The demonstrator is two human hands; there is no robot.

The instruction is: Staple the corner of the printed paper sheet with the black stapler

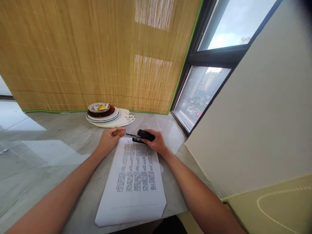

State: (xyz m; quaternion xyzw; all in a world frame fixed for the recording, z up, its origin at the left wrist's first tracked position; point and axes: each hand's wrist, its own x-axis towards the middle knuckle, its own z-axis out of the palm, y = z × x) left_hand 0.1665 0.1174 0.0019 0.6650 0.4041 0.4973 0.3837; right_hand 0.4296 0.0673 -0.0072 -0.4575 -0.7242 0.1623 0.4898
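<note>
One stapler [144, 134] fills the right fingers [149, 142]; left fingers [118, 129] bunch beside it.

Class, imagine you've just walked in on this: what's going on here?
A person's right hand grips a black stapler, its metal inner part jutting out toward the left hand. The left fingertips are close to that end; whether they pinch anything is too small to tell. Printed paper lies beneath on the grey surface, with stacked dishes beyond.
</note>
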